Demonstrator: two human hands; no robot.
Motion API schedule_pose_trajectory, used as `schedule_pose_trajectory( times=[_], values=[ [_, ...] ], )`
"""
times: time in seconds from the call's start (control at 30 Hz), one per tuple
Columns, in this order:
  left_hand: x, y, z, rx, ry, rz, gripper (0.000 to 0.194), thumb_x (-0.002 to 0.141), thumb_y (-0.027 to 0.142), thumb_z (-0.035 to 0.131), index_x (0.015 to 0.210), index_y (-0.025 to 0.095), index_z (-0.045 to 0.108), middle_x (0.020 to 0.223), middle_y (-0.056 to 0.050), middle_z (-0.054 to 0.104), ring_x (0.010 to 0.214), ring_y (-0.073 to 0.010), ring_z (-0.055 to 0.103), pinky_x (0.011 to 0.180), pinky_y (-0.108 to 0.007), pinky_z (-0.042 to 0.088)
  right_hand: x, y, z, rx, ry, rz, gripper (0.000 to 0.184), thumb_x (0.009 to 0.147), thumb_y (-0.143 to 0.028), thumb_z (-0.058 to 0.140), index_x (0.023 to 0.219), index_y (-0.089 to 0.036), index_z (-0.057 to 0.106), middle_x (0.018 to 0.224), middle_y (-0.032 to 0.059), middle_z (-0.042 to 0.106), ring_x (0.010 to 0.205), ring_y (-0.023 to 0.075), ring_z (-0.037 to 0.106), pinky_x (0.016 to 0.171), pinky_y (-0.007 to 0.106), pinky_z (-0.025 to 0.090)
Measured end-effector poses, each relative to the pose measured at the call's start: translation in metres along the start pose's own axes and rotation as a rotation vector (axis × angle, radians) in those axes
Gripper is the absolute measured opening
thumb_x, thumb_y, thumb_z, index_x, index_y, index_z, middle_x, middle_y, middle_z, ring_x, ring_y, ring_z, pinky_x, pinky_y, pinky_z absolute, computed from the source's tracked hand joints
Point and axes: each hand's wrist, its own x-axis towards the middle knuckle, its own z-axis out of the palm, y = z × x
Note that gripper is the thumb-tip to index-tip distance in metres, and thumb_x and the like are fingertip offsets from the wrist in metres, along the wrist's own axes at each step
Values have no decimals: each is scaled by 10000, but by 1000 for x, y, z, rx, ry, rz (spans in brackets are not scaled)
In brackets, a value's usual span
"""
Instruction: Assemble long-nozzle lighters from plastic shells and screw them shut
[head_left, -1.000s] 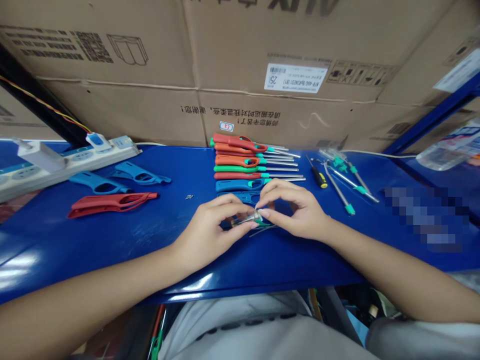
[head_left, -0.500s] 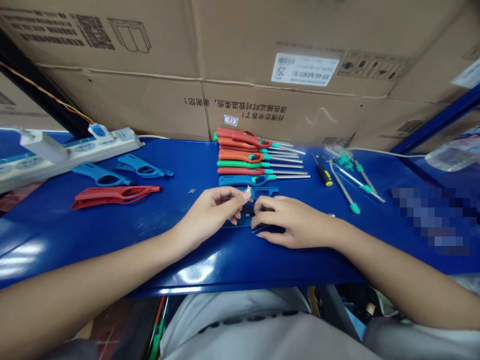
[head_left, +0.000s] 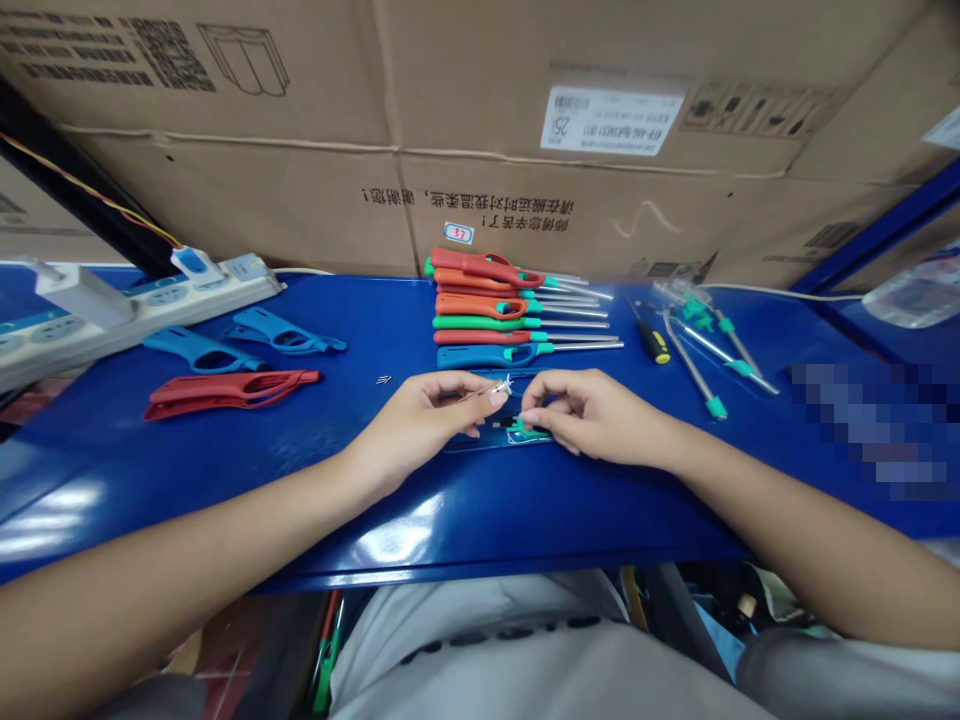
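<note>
My left hand (head_left: 442, 410) is closed, pinching a small whitish part (head_left: 504, 386) between thumb and forefinger. Its kind is too small to make out. Beside it, my right hand (head_left: 585, 415) has its thumb and forefinger together above a lighter's green inner part (head_left: 529, 432); whether anything is in that pinch is hidden. The green part lies on a blue lighter shell half (head_left: 480, 444), partly covered by my fingers. Just behind my hands, a row of assembled long-nosed gas lighters (head_left: 487, 356) in red, orange, green and blue lies with metal tubes pointing right.
Blue shell halves (head_left: 199, 350) and a red one (head_left: 225, 393) lie at left, near a white power strip (head_left: 161, 300). Several tiny metal pins (head_left: 383, 380) rest nearby. At right are a screwdriver (head_left: 654, 342) and loose metal tubes (head_left: 694, 362). Cardboard (head_left: 480, 120) stands behind.
My right hand has drawn back slightly to the right and its fingers have curled into a pinch. The green part beneath now shows. My left hand stays almost in place with the small part.
</note>
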Motion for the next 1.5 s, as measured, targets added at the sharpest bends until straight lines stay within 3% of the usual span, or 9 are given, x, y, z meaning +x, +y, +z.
schedule_pose_trajectory(
  times=[0.1, 0.27, 0.63, 1.03, 1.5],
  values=[
    [0, -1, 0, 14, -15, -8, 261, 770, 408, 817, 924, 201, 783, 946, -40, 772, 710, -137, 640, 657, -258, 540, 3, 1, 1, 235, -17, 109, 250, 916, -412, 659, 920, -186, 552, 526, -70, 590, 417, 102, 575, 415, 208, 485],
    [2, -4, 0, 39, -80, 41, 268, 814, 388, 781, 1001, 195, 783, 1036, -56, 783, 811, -161, 679, 732, -284, 574, 8, 5, 0, 340, 18, 88, 349, 836, -469, 746, 903, -153, 614, 599, -44, 637, 452, 109, 633, 439, 227, 561],
    [7, -11, -3, 143, -55, 99, 290, 791, 389, 790, 973, 163, 771, 930, -59, 773, 773, -174, 676, 690, -294, 562, 14, 11, 1, 329, 73, 67, 429, 836, -585, 708, 752, -183, 583, 438, -69, 582, 334, 87, 537, 368, 190, 469],
    [7, -13, -6, 258, -64, 191, 214, 803, 333, 788, 975, 205, 801, 1003, -63, 755, 876, -196, 703, 792, -321, 554, 13, 14, 1, 317, 71, 75, 366, 803, -506, 772, 780, -177, 612, 478, -69, 579, 342, 84, 534, 345, 187, 460],
    [5, -6, -2, 77, -4, 50, 346, 767, 413, 828, 1000, 165, 766, 920, -42, 763, 765, -144, 659, 632, -233, 550, 10, 16, 1, 361, 47, 22, 250, 849, -351, 726, 949, -148, 620, 555, -39, 636, 473, 113, 632, 451, 222, 586]
  ],
)
